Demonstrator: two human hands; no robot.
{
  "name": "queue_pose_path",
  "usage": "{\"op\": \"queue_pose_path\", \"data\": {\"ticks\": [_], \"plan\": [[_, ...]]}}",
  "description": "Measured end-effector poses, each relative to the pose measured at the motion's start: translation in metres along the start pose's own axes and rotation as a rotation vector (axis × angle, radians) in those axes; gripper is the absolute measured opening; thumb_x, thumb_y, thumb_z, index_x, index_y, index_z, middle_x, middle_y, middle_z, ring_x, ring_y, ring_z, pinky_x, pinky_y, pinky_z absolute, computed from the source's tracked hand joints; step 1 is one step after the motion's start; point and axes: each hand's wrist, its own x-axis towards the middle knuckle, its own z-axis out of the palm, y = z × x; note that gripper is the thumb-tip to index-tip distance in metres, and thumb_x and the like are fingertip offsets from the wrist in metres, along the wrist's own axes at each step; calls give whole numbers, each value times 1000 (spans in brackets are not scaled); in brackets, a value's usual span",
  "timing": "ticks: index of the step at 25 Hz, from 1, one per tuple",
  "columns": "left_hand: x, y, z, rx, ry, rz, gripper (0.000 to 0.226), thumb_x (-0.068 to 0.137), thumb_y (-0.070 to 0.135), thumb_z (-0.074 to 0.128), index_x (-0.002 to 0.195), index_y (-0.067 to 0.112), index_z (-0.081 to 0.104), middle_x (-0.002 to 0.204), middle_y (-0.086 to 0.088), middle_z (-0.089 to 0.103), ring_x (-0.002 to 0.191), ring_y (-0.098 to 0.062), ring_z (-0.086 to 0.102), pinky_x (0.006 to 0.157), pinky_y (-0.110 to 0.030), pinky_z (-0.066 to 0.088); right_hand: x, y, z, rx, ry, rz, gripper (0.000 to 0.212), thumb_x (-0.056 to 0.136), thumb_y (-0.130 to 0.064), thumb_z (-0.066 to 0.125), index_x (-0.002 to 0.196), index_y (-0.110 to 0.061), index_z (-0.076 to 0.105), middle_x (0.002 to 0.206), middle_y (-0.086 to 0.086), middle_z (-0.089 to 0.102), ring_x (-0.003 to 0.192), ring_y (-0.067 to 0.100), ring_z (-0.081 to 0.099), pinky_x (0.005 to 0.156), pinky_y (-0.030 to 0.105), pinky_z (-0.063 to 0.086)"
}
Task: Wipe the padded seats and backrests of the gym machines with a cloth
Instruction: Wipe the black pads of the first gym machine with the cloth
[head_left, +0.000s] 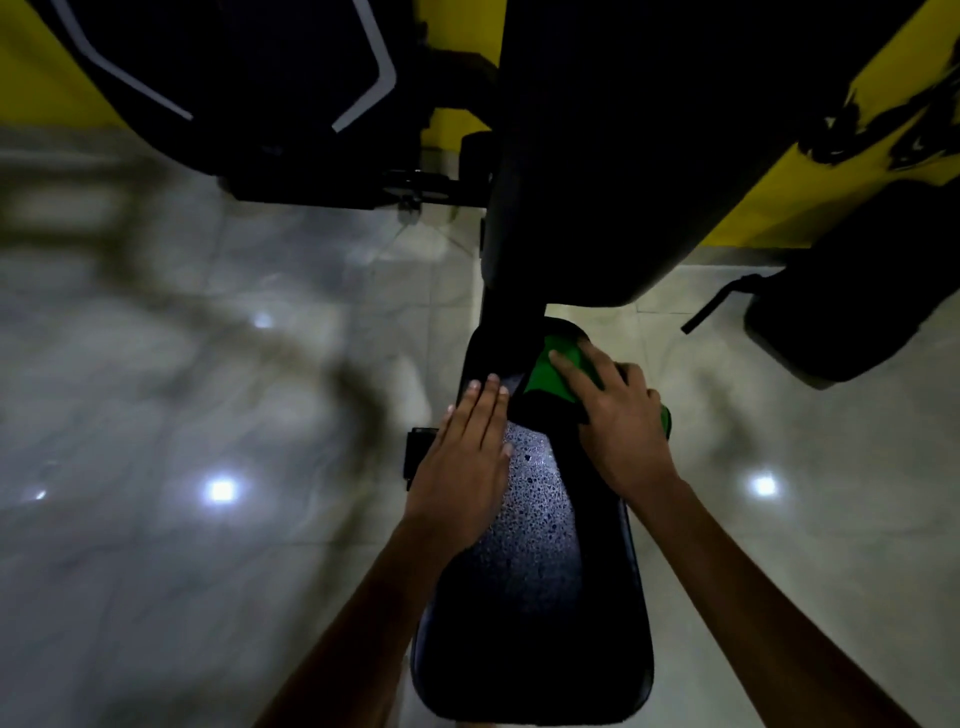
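Observation:
A black padded seat (535, 597) runs from the bottom centre up the middle of the view, and its middle glistens with fine droplets. My right hand (618, 421) presses a green cloth (545, 374) flat on the seat's far right end. My left hand (467, 457) lies flat on the seat's left edge, fingers together and holding nothing. Above the seat rises a dark padded backrest (613, 156), mostly in shadow.
Glossy pale floor tiles (208, 415) spread to both sides, with bright light reflections. Another black machine with white trim (234, 78) stands at the top left, before a yellow wall (41, 83). A black weight stack with a handle (841, 301) stands at the right.

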Motion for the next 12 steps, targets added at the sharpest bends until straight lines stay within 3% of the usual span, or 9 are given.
{"op": "queue_pose_path", "data": {"ticks": [3, 5, 8, 10, 12], "plan": [[7, 1, -2, 77, -1, 32, 59, 95, 29, 21, 145, 0, 31, 152, -17, 30, 141, -30, 28, 113, -40, 17, 43, 17, 4, 151, -27, 97, 52, 83, -7, 57, 134, -11, 50, 141, 13, 43, 110, 42, 48, 86, 51, 48], [11, 6, -1, 105, -11, 71, 59, 95, 31, 21, 145, 2, 30, 152, -16, 31, 141, -29, 29, 114, -40, 15, 59, 21, 4, 261, 2, 138, 43, 82, -6, 57, 125, -2, 56, 135, 17, 48, 106, 43, 52, 87, 48, 49], [15, 12, 0, 155, -7, 78, 58, 94, 32, 27, 143, 2, 36, 149, -15, 37, 138, -28, 36, 112, -42, 18, 27, 27, 4, 474, 79, 165, 49, 79, 5, 59, 127, 0, 54, 128, 19, 54, 109, 33, 55, 93, 28, 42], [21, 14, 0, 201, -24, 104, 57, 93, 32, 30, 140, 1, 40, 146, -15, 41, 135, -28, 41, 110, -43, 23, -1, 33, 0, 689, 101, 329, 49, 82, 9, 56, 129, -1, 53, 121, 16, 59, 104, 20, 55, 83, 13, 36], [29, 14, 0, 221, -23, 169, 58, 94, 33, 29, 141, 1, 40, 148, -15, 39, 136, -27, 38, 111, -43, 22, 5, 41, 1, 789, 64, 453, 44, 85, 7, 54, 127, -3, 55, 113, 12, 63, 99, 21, 58, 75, 12, 36]]}}
